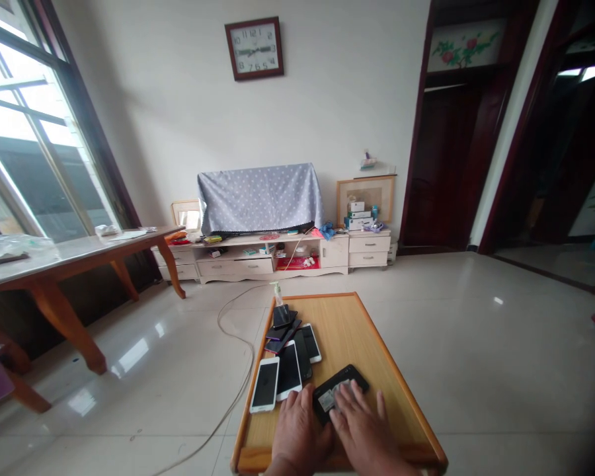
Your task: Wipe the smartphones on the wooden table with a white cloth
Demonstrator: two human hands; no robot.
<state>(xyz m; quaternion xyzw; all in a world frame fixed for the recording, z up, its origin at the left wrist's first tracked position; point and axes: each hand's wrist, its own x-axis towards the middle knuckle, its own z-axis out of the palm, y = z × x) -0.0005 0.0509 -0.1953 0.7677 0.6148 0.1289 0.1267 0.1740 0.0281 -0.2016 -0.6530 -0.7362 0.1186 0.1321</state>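
In the head view a black smartphone [356,377] lies near the front of the small wooden table, tilted, with a pale grey and white patch on its face; whether this is a label or a wipe I cannot tell. My left hand [297,423] holds the phone's left edge with curled fingers. My right hand [364,423] lies over the phone, fingers stretched out and fingertips on the pale patch. Left of it, a white phone [265,385] and another white phone [290,370] lie overlapping, dark screens up. Several more phones [282,334] are piled behind them.
The wooden table [361,324] has a raised rim. A pump bottle [277,294] stands at its far left corner. A cable [238,390] runs along the tiled floor at left. A larger table [104,248] stands left; a low cabinet [334,254] is against the wall.
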